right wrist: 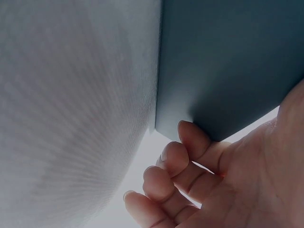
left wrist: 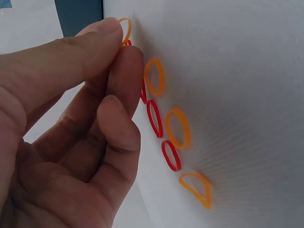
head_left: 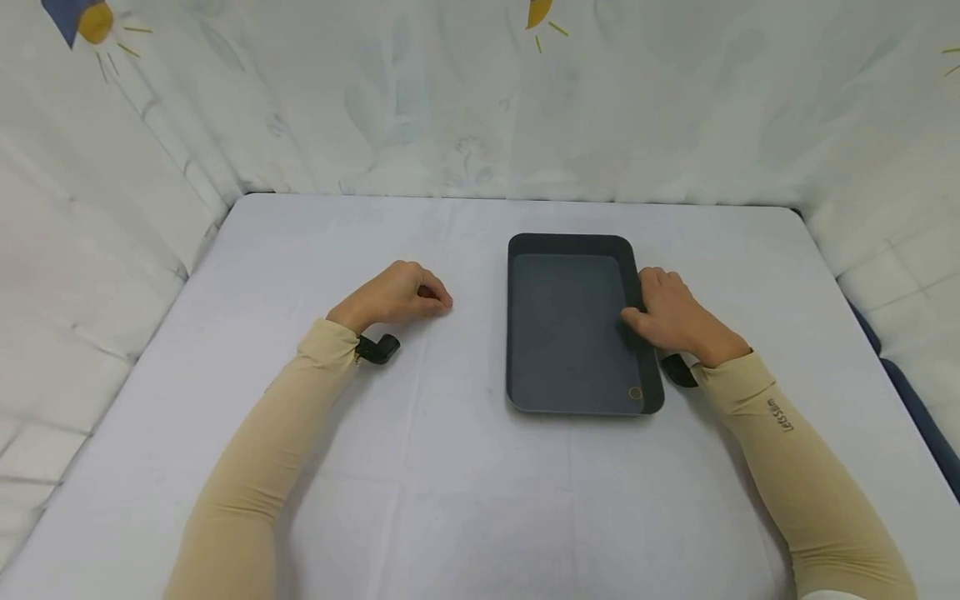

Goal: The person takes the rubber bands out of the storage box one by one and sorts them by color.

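My left hand (head_left: 399,293) is low over the white table, left of a dark grey tray (head_left: 573,240). Its thumb and index fingertips come together at an orange rubber band (left wrist: 127,29), which they seem to pinch, though the tips partly hide it. Beside that hand, several loose orange rubber bands (left wrist: 186,128) and red rubber bands (left wrist: 164,155) lie on the cloth. My right hand (head_left: 667,312) grips the tray's right wall, thumb over the rim on the inner side, fingers outside. Outside the wall, curled fingers (right wrist: 172,159) show in the right wrist view.
A small orange ring (head_left: 635,392) shows on the tray's floor at its near right corner. White cloth (head_left: 480,508) covers the table. Patterned pale curtains (head_left: 450,100) hang behind the far edge and at both sides.
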Demonstrator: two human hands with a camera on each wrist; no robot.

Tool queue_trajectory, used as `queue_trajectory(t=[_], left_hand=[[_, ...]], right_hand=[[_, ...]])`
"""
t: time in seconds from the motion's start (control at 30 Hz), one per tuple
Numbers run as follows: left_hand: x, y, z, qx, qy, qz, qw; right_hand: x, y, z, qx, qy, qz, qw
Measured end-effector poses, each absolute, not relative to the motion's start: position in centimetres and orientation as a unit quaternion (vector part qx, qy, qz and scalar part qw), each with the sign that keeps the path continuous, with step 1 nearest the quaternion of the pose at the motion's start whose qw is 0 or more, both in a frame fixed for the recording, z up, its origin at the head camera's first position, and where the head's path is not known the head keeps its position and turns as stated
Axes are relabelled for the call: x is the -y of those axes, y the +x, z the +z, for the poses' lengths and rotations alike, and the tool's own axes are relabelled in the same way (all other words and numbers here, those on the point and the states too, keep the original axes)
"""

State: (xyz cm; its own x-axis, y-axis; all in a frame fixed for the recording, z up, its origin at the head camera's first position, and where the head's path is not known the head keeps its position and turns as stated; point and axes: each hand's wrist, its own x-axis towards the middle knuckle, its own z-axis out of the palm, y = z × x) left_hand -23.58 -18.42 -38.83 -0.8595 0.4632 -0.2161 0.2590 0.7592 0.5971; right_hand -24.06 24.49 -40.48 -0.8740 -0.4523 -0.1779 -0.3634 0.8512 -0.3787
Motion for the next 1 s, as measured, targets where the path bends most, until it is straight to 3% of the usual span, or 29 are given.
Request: queue_trajectory(t=[0.47,1.0], left_hand=[[18.5,-23.9,-38.5,-0.920,0.211,0.267,0.192],[18.6,-24.3,-37.2,-0.928,0.222,0.256,0.153]], right_hand=[[-24.4,-24.1,-40.5,-0.953,-0.210,-0.169,0.136],[-24.4,-24.0,-40.6,-0.955,-0.210,-0.169,0.126]])
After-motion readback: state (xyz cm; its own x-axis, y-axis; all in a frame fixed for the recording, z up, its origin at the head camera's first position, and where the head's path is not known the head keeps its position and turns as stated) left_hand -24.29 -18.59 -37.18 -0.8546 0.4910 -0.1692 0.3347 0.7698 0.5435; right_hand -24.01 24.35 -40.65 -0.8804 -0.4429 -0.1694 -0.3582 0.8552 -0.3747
